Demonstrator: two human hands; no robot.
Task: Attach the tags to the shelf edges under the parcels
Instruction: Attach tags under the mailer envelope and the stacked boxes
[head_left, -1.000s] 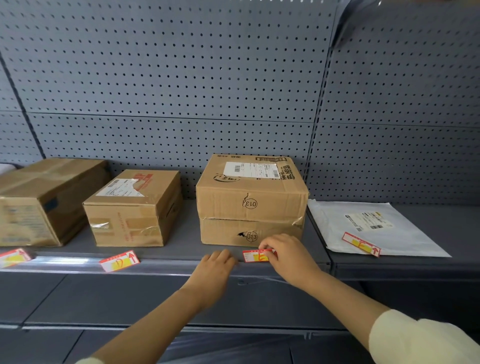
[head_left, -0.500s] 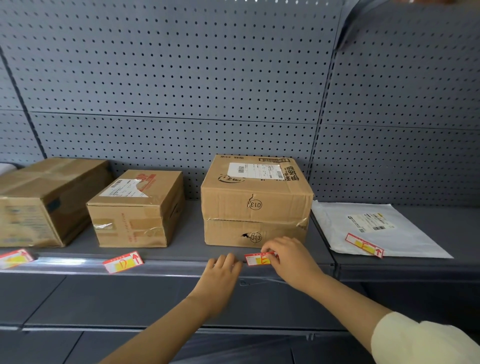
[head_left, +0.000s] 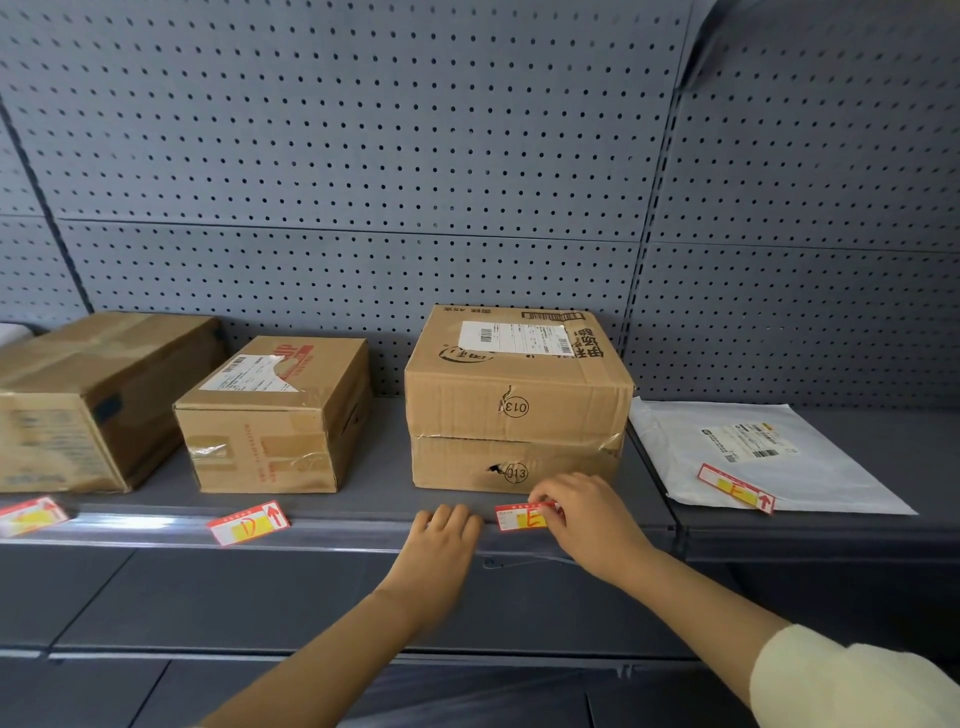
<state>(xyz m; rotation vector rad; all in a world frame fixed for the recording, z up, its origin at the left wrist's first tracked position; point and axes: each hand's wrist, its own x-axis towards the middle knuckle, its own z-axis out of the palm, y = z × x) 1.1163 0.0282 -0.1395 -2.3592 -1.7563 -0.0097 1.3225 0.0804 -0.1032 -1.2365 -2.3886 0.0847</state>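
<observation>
Behind your shelf (head_left: 363, 499) stands a grey pegboard wall (head_left: 363, 156). Far left sits the biggest cardboard box (head_left: 88, 400), its printing too blurred to read. Right of centre is the stacked box (head_left: 517, 400), inked "013" in a circle on both front faces, with a white shipping label on top. Between those two is the smaller box (head_left: 275, 415), with red print and a torn label. On the right lies a white mailer bag (head_left: 753, 452), whose label is too small to read.

Since a second ago your hands have barely moved along the edge; your left hand has slid slightly closer to the tag.

Your right hand (head_left: 587, 519) pinches the E tag (head_left: 519, 518) at its right end, holding it against the shelf edge just below the stacked box. Your left hand (head_left: 441, 540) rests flat on the edge beside it, fingers together, holding nothing. The tags are red-bordered with a yellow patch: the D tag (head_left: 248, 523), with a red arrow, lies under the smaller box, another tag (head_left: 735, 488), perhaps an F, lies on the mailer, and one tag (head_left: 31, 517) lies far left.
</observation>
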